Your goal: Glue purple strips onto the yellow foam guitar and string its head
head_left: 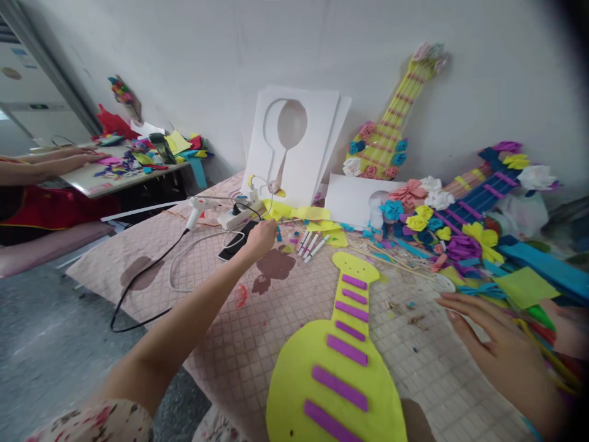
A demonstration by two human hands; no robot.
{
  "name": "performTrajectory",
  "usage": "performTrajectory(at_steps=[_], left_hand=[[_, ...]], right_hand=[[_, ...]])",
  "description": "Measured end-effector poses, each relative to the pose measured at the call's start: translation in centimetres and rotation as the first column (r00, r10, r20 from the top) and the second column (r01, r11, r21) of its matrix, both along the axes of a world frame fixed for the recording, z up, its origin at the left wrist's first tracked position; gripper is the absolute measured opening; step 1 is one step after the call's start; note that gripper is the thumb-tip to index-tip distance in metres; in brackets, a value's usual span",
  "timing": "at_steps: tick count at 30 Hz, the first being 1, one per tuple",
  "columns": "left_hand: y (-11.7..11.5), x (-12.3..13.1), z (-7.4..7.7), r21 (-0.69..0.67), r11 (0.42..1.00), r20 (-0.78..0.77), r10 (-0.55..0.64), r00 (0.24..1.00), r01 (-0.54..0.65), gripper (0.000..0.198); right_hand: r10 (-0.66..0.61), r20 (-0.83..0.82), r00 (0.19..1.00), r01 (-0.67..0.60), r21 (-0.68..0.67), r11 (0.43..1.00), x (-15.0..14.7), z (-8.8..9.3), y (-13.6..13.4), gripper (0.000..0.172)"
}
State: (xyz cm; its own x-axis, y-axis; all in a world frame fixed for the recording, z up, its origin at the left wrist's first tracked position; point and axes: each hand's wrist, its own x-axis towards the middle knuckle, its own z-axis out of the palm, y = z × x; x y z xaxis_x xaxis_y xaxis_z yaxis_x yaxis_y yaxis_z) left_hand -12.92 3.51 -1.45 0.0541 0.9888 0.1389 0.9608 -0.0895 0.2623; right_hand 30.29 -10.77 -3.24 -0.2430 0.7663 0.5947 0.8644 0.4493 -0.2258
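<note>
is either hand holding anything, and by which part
The right hand holds nothing visible; the left hand hides its grip, so any hold cannot be told.

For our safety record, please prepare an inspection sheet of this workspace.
Surface: pink quilted cloth, with dark brown patches.
Job's things: flat yellow guitar-shaped cutout with purple rectangular strips.
Clutter: slim white pens, colourful craft scraps.
Hands: left hand closed near flat black phone-like slab, grip unclear; right hand open beside the scraps.
Cables: black cord from white glue gun; looped white cable.
Surroundings: another person's forearms at neighbouring table; pale wall.
</note>
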Motion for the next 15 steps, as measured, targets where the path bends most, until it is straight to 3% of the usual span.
performTrajectory(at_steps=[4, 9, 15], left_hand=[[1.6, 0.1, 0.3, -0.033, 0.994, -0.033, -0.107, 0.994, 0.106, 0.024], [3.2, 0.1, 0.2, -0.045, 0.971, -0.032, -0.235, 0.971, 0.234, 0.017], [5.2, 1.4, -1.1, 0.02, 0.966, 0.037, -0.257, 0.966, 0.256, 0.024]], right_hand=[[0.006, -0.011, 1.0, -0.006, 0.001, 1.0, 0.0, 0.0, -0.3, 0.023], [0.017, -0.011, 1.0, -0.017, -0.015, 1.0, 0.0, -0.3, -0.4, 0.02], [0.052, 0.005, 0.999, -0.051, -0.042, 0.998, 0.5, -1.0, -0.4, 0.023]])
